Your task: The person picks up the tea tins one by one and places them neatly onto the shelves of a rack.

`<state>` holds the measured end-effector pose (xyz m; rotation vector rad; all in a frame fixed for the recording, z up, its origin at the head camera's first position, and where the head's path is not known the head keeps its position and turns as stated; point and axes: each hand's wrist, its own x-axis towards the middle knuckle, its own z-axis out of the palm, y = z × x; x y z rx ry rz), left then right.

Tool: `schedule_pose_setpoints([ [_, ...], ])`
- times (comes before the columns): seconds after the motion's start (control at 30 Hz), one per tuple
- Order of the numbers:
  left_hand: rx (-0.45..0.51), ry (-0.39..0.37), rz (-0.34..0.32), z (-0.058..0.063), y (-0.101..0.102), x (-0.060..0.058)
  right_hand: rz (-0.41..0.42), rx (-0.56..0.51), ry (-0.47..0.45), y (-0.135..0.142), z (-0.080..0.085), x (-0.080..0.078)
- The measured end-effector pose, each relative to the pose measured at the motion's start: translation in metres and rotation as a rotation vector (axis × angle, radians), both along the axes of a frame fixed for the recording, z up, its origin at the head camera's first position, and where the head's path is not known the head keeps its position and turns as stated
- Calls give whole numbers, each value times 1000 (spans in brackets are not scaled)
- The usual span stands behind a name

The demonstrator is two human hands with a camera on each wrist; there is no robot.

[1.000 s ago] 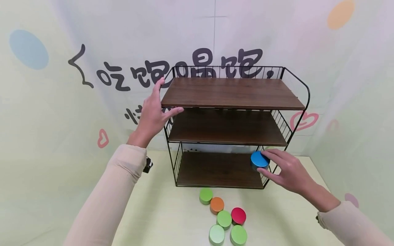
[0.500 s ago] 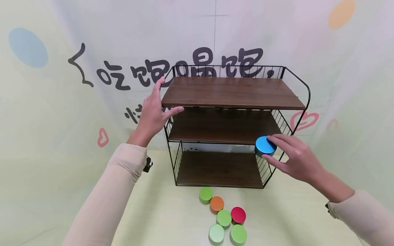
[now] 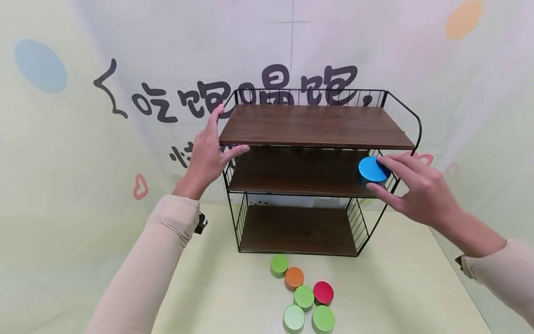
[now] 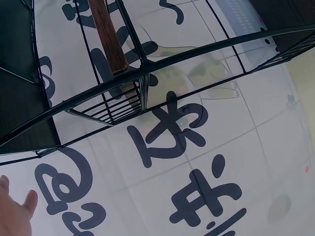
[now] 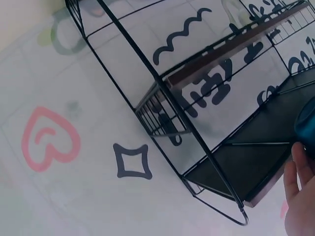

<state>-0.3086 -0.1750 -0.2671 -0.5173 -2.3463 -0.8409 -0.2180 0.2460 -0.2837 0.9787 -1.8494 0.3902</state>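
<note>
A blue round tin (image 3: 372,169) is pinched between the thumb and fingers of my right hand (image 3: 425,192), its flat top facing up. It overlaps the right end of the middle board (image 3: 298,174) of a three-tier black wire rack (image 3: 317,123). In the right wrist view the blue tin (image 5: 307,123) is partly cut off at the right edge. My left hand (image 3: 206,155) is at the rack's upper left corner, fingers extended up along the side and thumb stretched along the top board's front edge. The left wrist view catches only fingertips (image 4: 29,201) at lower left.
On the pale table (image 3: 225,287) before the rack stand several round tins: green (image 3: 279,265), orange (image 3: 294,277), red (image 3: 323,292) and pale green (image 3: 294,317) among them. A printed cloth (image 3: 125,232) hangs behind and at both sides.
My right hand has raised the blue tin from beside the bottom tier up to the middle tier, shifting somewhat right. My left hand has stayed in place.
</note>
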Motion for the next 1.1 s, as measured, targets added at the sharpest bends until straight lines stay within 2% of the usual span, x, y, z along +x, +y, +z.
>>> schedule_pose_setpoints([
  [0.43,-7,8,10,0,-2,0,-50,-112,53,2,28,-5],
  [0.53,-9,9,7,1,-2,-1,-86,-137,62,5,34,-6],
  [0.93,-14,-8,13,0,-1,0,-271,-143,-30,23,48,-19],
  [1.1,-11,-12,23,1,0,0,-300,-172,-65,28,47,-24],
])
